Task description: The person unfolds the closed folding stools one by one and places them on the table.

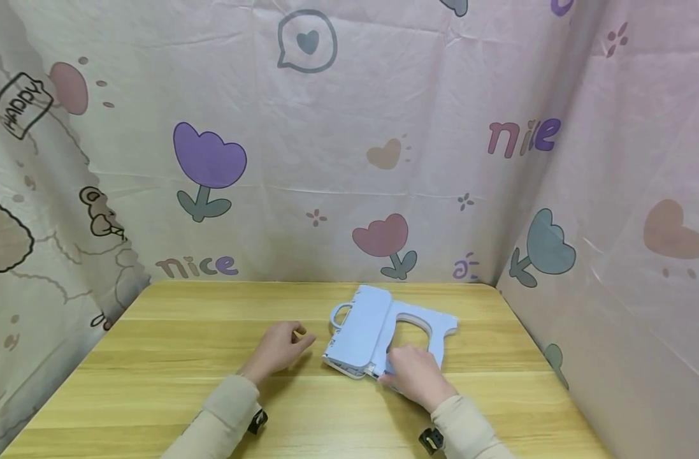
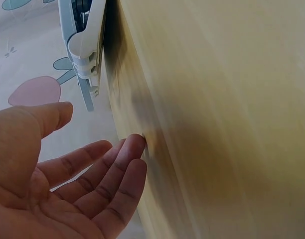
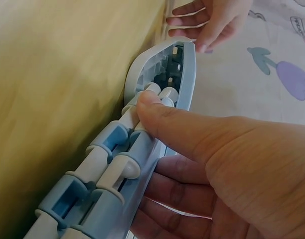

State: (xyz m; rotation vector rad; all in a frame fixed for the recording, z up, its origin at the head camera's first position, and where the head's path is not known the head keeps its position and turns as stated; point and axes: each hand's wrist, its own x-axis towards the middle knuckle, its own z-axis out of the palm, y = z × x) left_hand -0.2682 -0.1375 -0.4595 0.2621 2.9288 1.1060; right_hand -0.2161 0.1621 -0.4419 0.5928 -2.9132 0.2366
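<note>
A light blue plastic folding stool (image 1: 367, 328) lies folded on the table, its carrying loop on the left and a leg frame with an oval opening on the right. My right hand (image 1: 416, 376) grips its near edge. In the right wrist view the thumb presses on the blue and white hinge knuckles (image 3: 112, 169), with the other fingers behind the panel. My left hand (image 1: 279, 350) hovers to the left of the stool, fingers loosely bent and holding nothing. The left wrist view shows its palm (image 2: 53, 214), with the stool's rounded end (image 2: 85, 45) beyond.
The wood-grain table (image 1: 211, 312) reaches back to a printed curtain (image 1: 326, 223). More of that curtain hangs along the left and right sides. Each wrist carries a dark strapped device.
</note>
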